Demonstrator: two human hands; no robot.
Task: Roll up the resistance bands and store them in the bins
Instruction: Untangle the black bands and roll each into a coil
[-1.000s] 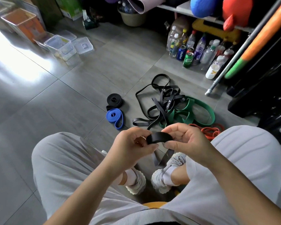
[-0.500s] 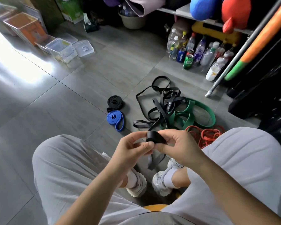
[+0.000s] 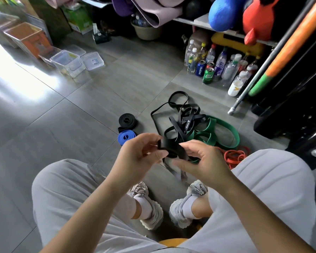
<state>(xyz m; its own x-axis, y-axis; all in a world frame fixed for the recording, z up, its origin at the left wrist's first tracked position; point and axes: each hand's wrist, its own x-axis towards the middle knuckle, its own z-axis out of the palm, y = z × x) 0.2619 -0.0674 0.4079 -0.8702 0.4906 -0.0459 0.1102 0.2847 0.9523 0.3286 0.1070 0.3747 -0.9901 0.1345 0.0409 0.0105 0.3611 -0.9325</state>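
While the person sits over a grey tiled floor (image 3: 77,114), the left hand (image 3: 135,157) and right hand (image 3: 206,161) both grasp a partly wound roll of flat black rubber resistance band (image 3: 173,152), fingers curled round it above the knees. Its loose tail hangs toward the pale sneakers (image 3: 150,210).

On the floor at eleven o'clock from the hands lies a coiled black band (image 3: 126,121), with a coiled blue band (image 3: 125,137) just beside it on the near side. At twelve to one o'clock a tangle of loose black bands (image 3: 182,115) overlaps wide green bands (image 3: 224,132). Thin red bands (image 3: 233,157) lie at three o'clock, beside the right knee.

Far off at ten o'clock, clear plastic bins (image 3: 67,63) stand near an orange-tinted bin (image 3: 27,38), beside a bright glare on the tiles. At one o'clock, bottles and cans (image 3: 217,68) cluster below a shelf carrying a blue ball (image 3: 224,13). A metal pole (image 3: 254,73) leans at two o'clock.
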